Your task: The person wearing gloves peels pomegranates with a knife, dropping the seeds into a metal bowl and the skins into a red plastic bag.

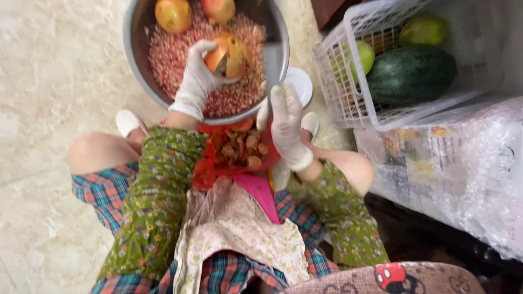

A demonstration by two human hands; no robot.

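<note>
A seated person, seen from above, wears white gloves and green flowered sleeves. The left hand (pixel 197 79) has its grip closed around a broken-open pomegranate piece (pixel 227 56), orange-yellow in rind, holding it over a round metal bowl (pixel 133 51). Under that grip, the bowl holds a bed of pink-red pomegranate seeds (pixel 169 54). Beyond the grip, at the bowl's far side, lie 2 whole pomegranates (pixel 173 14). The right hand (pixel 287 126) rests its grip open, fingers extended and holding nothing, just outside the bowl's near rim. Between the 2 grips and toward the person's lap sits a red bag (pixel 218 163) of peel scraps (pixel 239 146). Beyond the right grip lies a small white lid (pixel 299 84). Further to the right of it, a white basket (pixel 348 92) on the floor holds a dark green watermelon (pixel 411 73) and green fruit (pixel 424 29).
</note>
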